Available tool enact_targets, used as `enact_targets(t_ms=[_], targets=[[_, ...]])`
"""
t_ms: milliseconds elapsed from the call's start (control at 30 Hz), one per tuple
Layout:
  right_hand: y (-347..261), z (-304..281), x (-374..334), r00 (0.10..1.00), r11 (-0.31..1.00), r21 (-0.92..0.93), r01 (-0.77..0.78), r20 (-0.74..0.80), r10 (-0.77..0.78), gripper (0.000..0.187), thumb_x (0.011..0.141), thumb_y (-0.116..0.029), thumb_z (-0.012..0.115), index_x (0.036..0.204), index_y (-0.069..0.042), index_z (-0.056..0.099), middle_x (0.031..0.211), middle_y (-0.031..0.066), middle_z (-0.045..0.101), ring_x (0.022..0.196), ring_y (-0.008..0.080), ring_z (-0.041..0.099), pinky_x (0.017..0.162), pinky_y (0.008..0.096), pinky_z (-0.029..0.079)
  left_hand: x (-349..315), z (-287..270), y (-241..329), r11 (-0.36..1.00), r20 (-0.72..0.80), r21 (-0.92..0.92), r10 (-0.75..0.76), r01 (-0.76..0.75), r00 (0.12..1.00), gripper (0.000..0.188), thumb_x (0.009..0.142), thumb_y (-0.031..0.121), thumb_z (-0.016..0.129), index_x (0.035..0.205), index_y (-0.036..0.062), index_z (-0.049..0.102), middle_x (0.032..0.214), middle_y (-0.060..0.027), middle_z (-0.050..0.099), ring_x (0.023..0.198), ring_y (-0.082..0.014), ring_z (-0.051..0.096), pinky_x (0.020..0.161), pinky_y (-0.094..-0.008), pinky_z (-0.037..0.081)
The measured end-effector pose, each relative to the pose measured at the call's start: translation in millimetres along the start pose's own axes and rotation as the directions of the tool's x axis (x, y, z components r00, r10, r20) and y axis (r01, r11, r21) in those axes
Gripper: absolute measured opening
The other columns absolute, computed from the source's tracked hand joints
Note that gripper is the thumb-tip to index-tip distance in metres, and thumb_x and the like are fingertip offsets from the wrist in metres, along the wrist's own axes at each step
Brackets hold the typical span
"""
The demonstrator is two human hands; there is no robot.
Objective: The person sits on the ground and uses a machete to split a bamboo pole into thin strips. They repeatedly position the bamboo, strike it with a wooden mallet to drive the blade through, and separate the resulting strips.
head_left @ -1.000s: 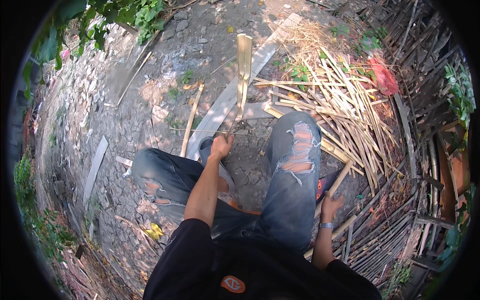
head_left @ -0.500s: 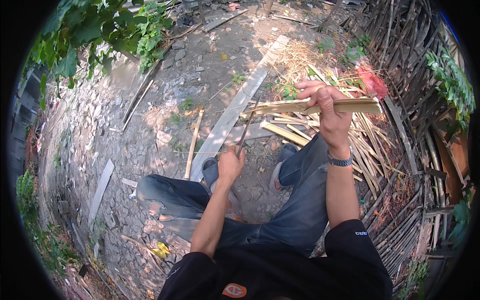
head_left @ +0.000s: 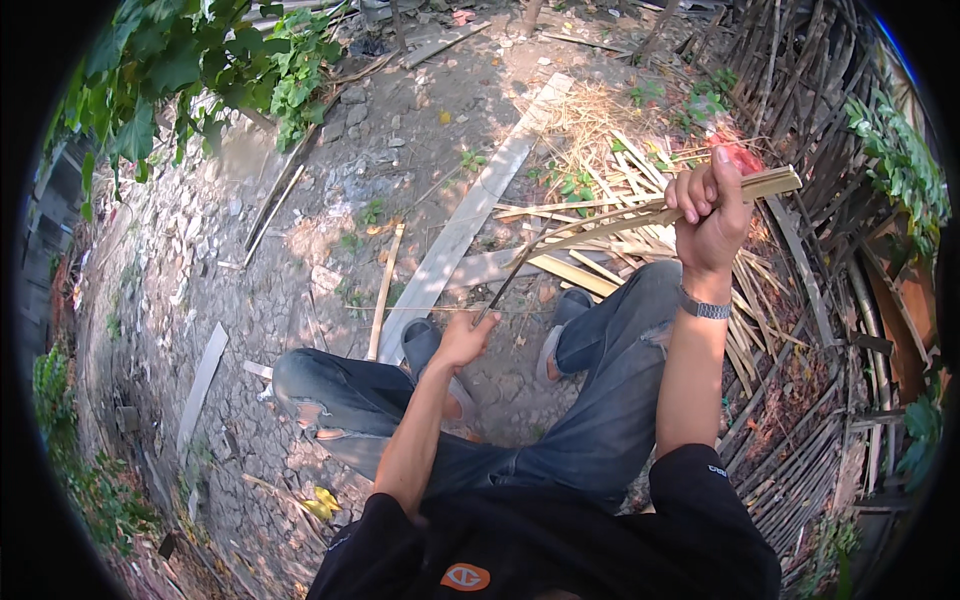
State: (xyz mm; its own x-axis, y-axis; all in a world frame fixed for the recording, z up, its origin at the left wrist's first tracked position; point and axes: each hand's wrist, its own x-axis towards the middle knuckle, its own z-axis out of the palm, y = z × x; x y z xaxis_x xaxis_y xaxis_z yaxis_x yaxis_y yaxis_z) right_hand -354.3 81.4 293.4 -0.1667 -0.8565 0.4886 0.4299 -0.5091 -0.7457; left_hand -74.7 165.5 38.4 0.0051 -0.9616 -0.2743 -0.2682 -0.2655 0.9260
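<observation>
My left hand (head_left: pixel 467 340) is closed around the handle end of a long, dark, narrow-bladed knife (head_left: pixel 510 277), held low between my knees. The blade slants up and away, and its far part meets the left end of a pale bamboo strip (head_left: pixel 770 184). My right hand (head_left: pixel 712 205) grips this strip near its right end, fingers wrapped round it and thumb raised. Left of that hand the bamboo parts into two thin lengths with a narrow gap between them. Beneath the strip lies a pile of split bamboo (head_left: pixel 745 290), partly hidden by my right arm and knee.
A grey plank (head_left: pixel 480 200) runs away from my feet across cracked earth. One loose bamboo strip (head_left: pixel 388 290) lies left of it. Straw-like shavings (head_left: pixel 590 125) and a red bag (head_left: pixel 738 155) are beyond the pile. A stick fence (head_left: pixel 790 70) stands at right, leafy vines (head_left: pixel 170 60) at far left.
My right hand has moved right with the bamboo strip, which now tilts up to the right. My left hand and the knife have dropped slightly; the strip's split looks longer.
</observation>
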Motion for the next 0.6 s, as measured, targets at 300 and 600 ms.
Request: enact_targets(t_ms=[300,600], targets=[[-28,-39,31,0.998,0.976,0.218,-0.028,-0.044,0.038,0.043,0.101,-0.024,0.058,0.064,-0.019,0.037,0.052,-0.0063,0.03,0.045,0.0087,0.033,0.057,0.0306,0.037,-12,-13,0,0.717,0.323,-0.64,-0.075,0.276,0.943,0.036,0.101,0.034,0.063,0.082,0.0087,0.049,0.052,0.0058,0.031,0.042,-0.008,0.031,0.04,-0.0271,0.023],[-49,-24,25,0.998,0.998,0.065,-0.015,-0.068,0.02,0.043,0.102,-0.024,0.057,0.063,-0.018,0.037,0.051,-0.0041,0.029,0.045,0.0104,0.033,0.058,0.0329,0.04,-19,-10,11,0.992,0.004,-0.109,0.07,-0.069,0.998,0.033,0.098,0.035,0.065,0.09,0.0027,0.06,0.059,-0.0108,0.055,0.05,-0.0289,0.055,0.05,-0.0391,0.044]])
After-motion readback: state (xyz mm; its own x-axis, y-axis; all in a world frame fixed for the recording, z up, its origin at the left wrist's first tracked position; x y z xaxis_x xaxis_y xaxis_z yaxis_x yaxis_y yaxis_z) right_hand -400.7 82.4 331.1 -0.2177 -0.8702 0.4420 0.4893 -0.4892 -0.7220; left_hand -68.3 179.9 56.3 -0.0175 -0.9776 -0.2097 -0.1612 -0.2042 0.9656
